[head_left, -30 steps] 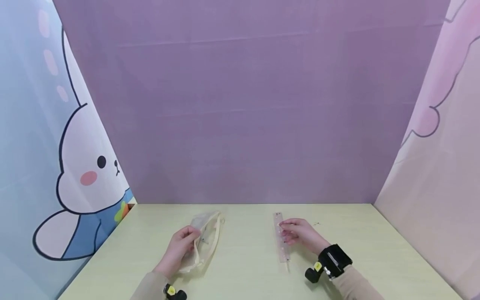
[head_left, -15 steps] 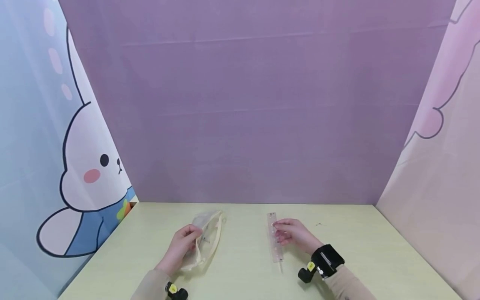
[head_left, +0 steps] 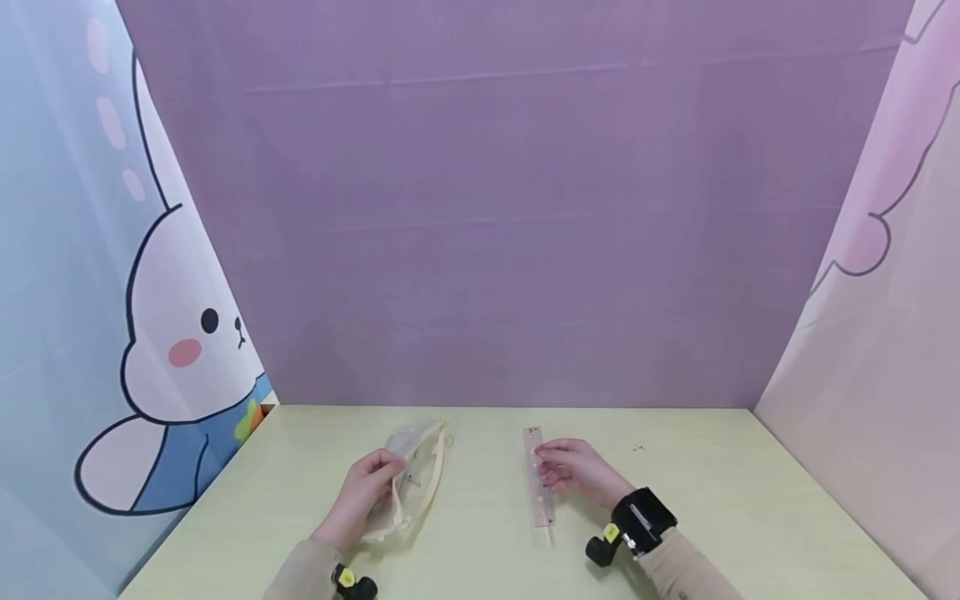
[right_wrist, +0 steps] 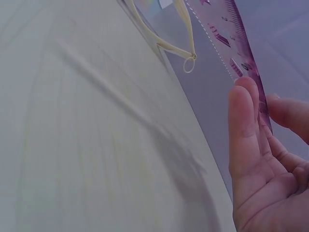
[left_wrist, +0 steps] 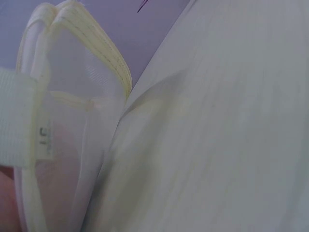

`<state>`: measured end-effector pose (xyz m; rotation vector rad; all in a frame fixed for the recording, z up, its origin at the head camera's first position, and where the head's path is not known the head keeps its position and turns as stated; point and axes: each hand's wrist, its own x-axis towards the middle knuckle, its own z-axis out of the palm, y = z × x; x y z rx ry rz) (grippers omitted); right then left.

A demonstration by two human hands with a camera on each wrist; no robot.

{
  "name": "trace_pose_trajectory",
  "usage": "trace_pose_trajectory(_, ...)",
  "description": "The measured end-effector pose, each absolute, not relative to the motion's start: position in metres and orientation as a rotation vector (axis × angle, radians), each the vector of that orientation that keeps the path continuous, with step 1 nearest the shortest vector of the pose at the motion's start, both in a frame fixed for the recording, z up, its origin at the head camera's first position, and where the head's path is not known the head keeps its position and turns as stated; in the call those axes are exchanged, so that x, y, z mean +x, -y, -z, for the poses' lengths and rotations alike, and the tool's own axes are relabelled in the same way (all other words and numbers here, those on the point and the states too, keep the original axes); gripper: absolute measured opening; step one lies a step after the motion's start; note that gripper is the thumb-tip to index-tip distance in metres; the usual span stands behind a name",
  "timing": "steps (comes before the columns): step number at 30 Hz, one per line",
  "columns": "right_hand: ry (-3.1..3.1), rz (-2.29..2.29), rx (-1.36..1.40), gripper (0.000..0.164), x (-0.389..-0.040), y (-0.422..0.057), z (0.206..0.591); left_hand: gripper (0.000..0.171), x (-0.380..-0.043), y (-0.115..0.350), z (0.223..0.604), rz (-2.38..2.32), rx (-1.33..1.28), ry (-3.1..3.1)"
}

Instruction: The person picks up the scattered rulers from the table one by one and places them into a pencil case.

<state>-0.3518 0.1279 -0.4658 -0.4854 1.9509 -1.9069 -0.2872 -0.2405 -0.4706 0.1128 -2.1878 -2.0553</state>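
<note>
My left hand (head_left: 366, 487) grips the side of a see-through mesh zip pouch (head_left: 411, 508) with cream edging, whose mouth gapes toward the right. Close up in the left wrist view, the pouch (left_wrist: 72, 82) shows its zip band and a white tab beside the fingers. To the right, my right hand (head_left: 581, 471) pinches a clear pinkish ruler (head_left: 538, 492) between thumb and fingers, its long side pointing away from me. Printed purple figures and scale marks show on the ruler (right_wrist: 224, 36) in the right wrist view. A gap lies between ruler and pouch.
The pale wood-look table (head_left: 480, 533) ends at a purple backdrop (head_left: 510, 250). Small dark specks (head_left: 638, 448) lie on it right of the right hand. Cartoon-printed cloth (head_left: 180, 308) hangs at the left, and pink printed cloth (head_left: 885, 375) at the right.
My right hand has moved left with the ruler, narrowing the gap to the pouch. The left hand and pouch stay nearly in place. The head view has shifted slightly.
</note>
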Motion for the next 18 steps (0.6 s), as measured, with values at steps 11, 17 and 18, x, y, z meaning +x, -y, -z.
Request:
trace_pose_trajectory(11,-1.931,1.897,-0.517,0.037,-0.349,-0.113,0.463,0.019,-0.288,0.241,0.471,2.053,0.115,2.187)
trace_pose_trajectory(17,-1.911,1.897,-0.525,0.037,-0.350,-0.105,0.459,0.017,-0.288,0.241,0.471,2.061,0.125,2.185)
trace_pose_trajectory(18,-1.905,1.896,-0.526,0.037,-0.350,-0.104,0.459,0.017,-0.289,0.241,0.471,2.064,0.125,2.183)
